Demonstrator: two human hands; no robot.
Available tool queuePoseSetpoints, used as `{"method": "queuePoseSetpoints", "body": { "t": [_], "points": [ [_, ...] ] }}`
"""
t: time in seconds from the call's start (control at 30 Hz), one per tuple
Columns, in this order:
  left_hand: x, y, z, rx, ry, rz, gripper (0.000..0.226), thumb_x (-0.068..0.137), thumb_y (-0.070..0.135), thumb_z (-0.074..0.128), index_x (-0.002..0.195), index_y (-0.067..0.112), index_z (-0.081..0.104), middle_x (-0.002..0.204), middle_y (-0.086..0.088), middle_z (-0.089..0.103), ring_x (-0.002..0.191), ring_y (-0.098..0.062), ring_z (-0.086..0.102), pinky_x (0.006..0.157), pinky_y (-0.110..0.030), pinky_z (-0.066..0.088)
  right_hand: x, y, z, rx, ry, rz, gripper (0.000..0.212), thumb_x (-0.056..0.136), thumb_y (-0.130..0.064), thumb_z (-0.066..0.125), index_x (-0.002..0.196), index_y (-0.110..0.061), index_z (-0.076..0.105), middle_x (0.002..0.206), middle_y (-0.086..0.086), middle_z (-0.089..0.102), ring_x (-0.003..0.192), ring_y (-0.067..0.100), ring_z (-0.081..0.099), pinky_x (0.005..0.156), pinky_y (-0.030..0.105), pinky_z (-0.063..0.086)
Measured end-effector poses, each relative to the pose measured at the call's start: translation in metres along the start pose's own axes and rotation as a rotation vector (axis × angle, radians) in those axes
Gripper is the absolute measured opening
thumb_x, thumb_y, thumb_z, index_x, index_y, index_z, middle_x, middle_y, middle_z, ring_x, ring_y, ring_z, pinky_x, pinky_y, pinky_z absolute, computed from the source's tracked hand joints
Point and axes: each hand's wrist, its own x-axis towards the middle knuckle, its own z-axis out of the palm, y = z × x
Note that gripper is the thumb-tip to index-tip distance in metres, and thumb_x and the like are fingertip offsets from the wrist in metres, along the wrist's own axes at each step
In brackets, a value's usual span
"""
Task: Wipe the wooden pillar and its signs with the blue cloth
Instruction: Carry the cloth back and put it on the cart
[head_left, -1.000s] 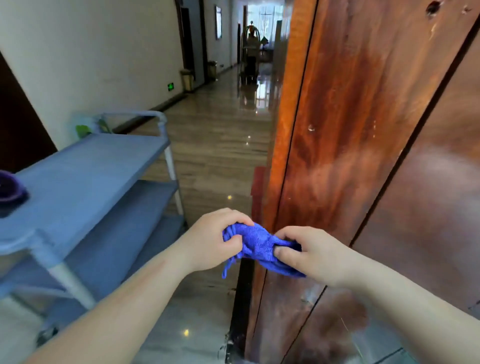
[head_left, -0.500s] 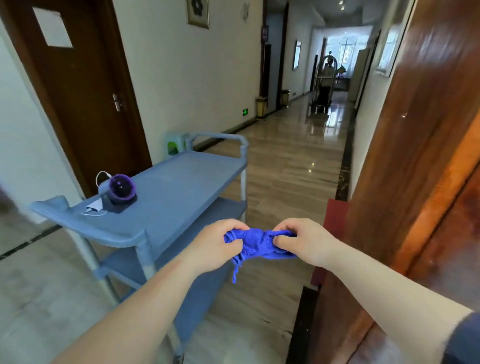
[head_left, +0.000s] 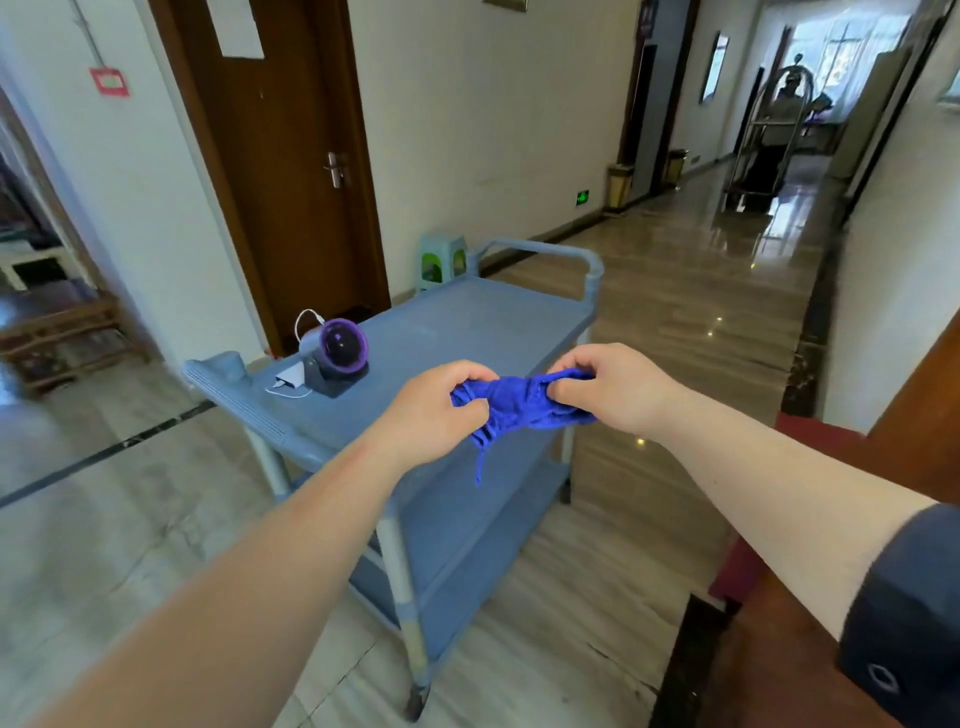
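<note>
A crumpled blue cloth (head_left: 519, 402) stretches between both hands at the middle of the view, above the near end of a blue cart. My left hand (head_left: 434, 410) grips its left end and my right hand (head_left: 618, 389) grips its right end. A loose thread hangs down from the cloth. Only a brown slice of the wooden pillar (head_left: 919, 415) shows, at the right edge, apart from the cloth. No sign on the pillar is in view.
A blue three-shelf cart (head_left: 467, 332) stands directly under my hands, with a purple round device (head_left: 340, 348) and a white cable on top. Beyond it are a dark wooden door (head_left: 291, 156), a small green stool (head_left: 441, 260) and a long glossy corridor with a luggage trolley (head_left: 774, 119).
My view has swung left, away from the pillar, which filled the right half before. Both hands kept hold of the cloth and now sit over the cart instead of against the wood.
</note>
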Motion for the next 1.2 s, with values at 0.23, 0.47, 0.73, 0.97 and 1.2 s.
{"method": "queuePoseSetpoints", "body": {
  "t": [0.23,0.47,0.73,0.97,1.2],
  "points": [
    [0.072,-0.036,-0.042,0.055,0.109,-0.102,0.028,0.078,0.016,0.056,0.1,0.031,0.064,0.088,0.015,0.066,0.072,0.002,0.057,0.061,-0.009,0.04,0.117,-0.029,0.008,-0.096,-0.087,-0.121,0.009,0.077,-0.032,0.064,0.08,-0.025,0.069,0.077,-0.007,0.069,0.069,0.009,0.061,0.059,0.025,0.046],
    [0.157,-0.074,-0.07,0.14,0.188,-0.171,0.026,0.078,0.016,0.056,0.099,0.029,0.064,0.083,0.01,0.065,0.066,-0.004,0.056,0.058,-0.019,0.042,0.239,-0.029,0.027,-0.124,-0.206,-0.232,0.009,0.078,-0.032,0.063,0.082,-0.026,0.068,0.08,-0.005,0.07,0.074,0.014,0.065,0.063,0.031,0.052],
    [0.258,-0.148,-0.071,0.152,0.226,-0.349,0.026,0.077,0.014,0.056,0.098,0.027,0.064,0.082,0.008,0.067,0.073,-0.01,0.061,0.066,-0.021,0.048,0.4,0.004,0.081,-0.075,-0.385,-0.311,0.011,0.078,-0.029,0.065,0.087,-0.022,0.068,0.081,-0.002,0.069,0.073,0.013,0.062,0.055,0.024,0.044],
    [0.295,-0.223,-0.044,0.177,0.215,-0.47,0.03,0.074,0.008,0.061,0.102,0.017,0.066,0.09,0.001,0.067,0.082,-0.016,0.061,0.075,-0.025,0.047,0.467,0.058,0.154,-0.059,-0.497,-0.288,0.009,0.078,-0.028,0.064,0.087,-0.03,0.065,0.085,-0.006,0.069,0.08,0.017,0.062,0.07,0.032,0.051],
    [0.268,-0.301,0.019,0.374,-0.163,-0.677,0.04,0.079,0.027,0.065,0.118,0.024,0.056,0.118,-0.005,0.051,0.104,-0.025,0.053,0.092,-0.034,0.043,0.448,0.117,0.24,-0.377,-0.601,-0.297,0.02,0.082,-0.015,0.054,0.096,-0.026,0.062,0.11,-0.001,0.058,0.1,0.024,0.056,0.075,0.029,0.042]
  ]
}}
